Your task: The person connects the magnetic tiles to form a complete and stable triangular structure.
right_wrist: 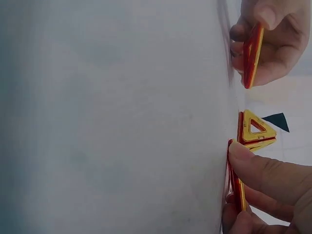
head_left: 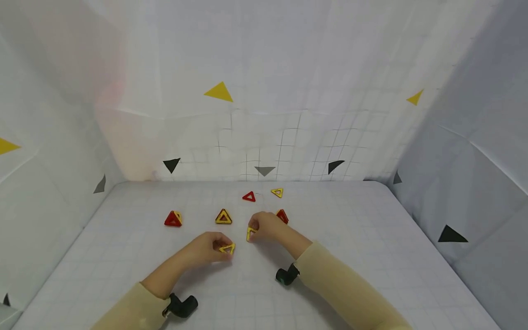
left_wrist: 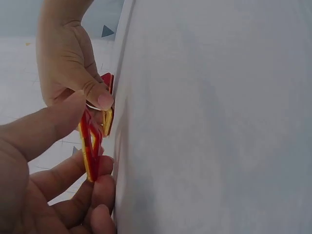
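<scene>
My left hand [head_left: 205, 250] pinches a triangular magnetic tile [left_wrist: 89, 146], yellow on one side and red on the other, by its edges between thumb and fingers. It is raised off the table and tilted. Further forward and to the right, my right hand [head_left: 266, 225] pinches a second yellow-and-red triangular tile [right_wrist: 238, 187], low over the table; whether it touches the surface I cannot tell. Just beyond the hands stands a small pyramid of yellow and red tiles [head_left: 223, 222], also visible in the right wrist view as tilted yellow faces [right_wrist: 267, 131].
Another red-and-yellow pyramid [head_left: 171, 221] stands at the left. Farther back lie a red triangle [head_left: 249, 200] and a yellow triangle [head_left: 274, 191]. Behind the right hand, a red triangular piece [head_left: 283, 214] is partly hidden. White sheets [head_left: 264, 137] wall the table's back and sides.
</scene>
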Demonstrator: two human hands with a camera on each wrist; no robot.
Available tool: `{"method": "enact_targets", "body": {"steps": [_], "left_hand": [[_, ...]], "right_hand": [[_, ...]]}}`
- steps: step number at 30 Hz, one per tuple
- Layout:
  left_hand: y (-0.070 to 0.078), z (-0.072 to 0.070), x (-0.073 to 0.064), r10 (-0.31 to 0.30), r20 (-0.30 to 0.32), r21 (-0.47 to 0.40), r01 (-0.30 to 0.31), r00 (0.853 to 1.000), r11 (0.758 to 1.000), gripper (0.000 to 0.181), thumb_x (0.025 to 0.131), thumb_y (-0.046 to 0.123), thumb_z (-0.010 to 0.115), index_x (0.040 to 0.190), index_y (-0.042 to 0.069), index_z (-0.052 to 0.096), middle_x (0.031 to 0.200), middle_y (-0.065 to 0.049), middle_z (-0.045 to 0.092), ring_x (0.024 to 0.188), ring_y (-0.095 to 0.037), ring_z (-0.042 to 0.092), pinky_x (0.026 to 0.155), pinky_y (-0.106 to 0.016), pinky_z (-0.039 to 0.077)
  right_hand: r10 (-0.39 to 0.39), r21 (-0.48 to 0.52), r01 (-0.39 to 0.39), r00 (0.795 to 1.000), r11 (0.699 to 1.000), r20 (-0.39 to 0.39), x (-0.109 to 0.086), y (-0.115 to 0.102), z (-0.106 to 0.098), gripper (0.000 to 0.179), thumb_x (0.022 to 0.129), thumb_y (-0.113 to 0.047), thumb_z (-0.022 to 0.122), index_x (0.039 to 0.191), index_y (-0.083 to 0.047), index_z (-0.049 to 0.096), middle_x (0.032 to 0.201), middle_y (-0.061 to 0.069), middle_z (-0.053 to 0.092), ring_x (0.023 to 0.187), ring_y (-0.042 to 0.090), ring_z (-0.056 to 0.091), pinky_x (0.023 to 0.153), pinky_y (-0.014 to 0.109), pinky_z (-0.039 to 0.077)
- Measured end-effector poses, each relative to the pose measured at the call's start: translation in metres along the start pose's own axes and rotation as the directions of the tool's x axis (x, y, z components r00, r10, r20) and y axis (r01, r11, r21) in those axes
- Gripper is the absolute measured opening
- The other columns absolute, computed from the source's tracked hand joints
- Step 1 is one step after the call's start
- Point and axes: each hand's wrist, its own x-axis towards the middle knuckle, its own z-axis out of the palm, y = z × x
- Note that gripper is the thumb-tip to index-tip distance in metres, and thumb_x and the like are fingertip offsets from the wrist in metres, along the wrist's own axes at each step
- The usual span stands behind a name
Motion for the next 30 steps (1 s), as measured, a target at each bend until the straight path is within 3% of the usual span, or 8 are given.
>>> {"method": "enact_targets", "body": {"steps": [8,15,30], "left_hand": [[0.007,0.009,-0.004,-0.001,0.019,0.008,0.001,1.000,1.000,0.033,0.080,0.025,0.086,0.106,0.013,0.070,0.093,0.003,0.063,0.086,-0.015,0.054,0.076,-0.034,0.046],[0.015,0.019,-0.004,0.030,0.020,0.084,-0.031,0.999,0.996,0.035,0.077,0.030,0.087,0.104,0.015,0.070,0.091,0.005,0.062,0.085,-0.013,0.055,0.078,-0.034,0.046],[0.029,0.035,0.005,0.077,0.024,0.194,-0.080,0.997,0.978,0.034,0.078,0.031,0.087,0.100,0.014,0.068,0.092,0.005,0.061,0.085,-0.013,0.055,0.081,-0.039,0.048]], "right_hand": [[-0.026,-0.035,0.027,0.999,0.999,0.031,-0.022,0.006,0.000,0.030,0.077,-0.026,0.089,0.095,-0.016,0.067,0.087,-0.005,0.061,0.083,0.014,0.056,0.080,0.032,0.049],[-0.061,-0.039,0.063,0.997,0.997,0.054,-0.040,0.016,0.000,0.030,0.076,-0.028,0.089,0.093,-0.018,0.066,0.085,-0.007,0.061,0.081,0.013,0.056,0.077,0.031,0.049],[-0.108,0.038,0.105,0.990,0.994,0.091,-0.060,0.024,0.003,0.029,0.077,-0.026,0.089,0.094,-0.020,0.067,0.085,-0.009,0.062,0.082,0.011,0.057,0.078,0.030,0.049]]}}
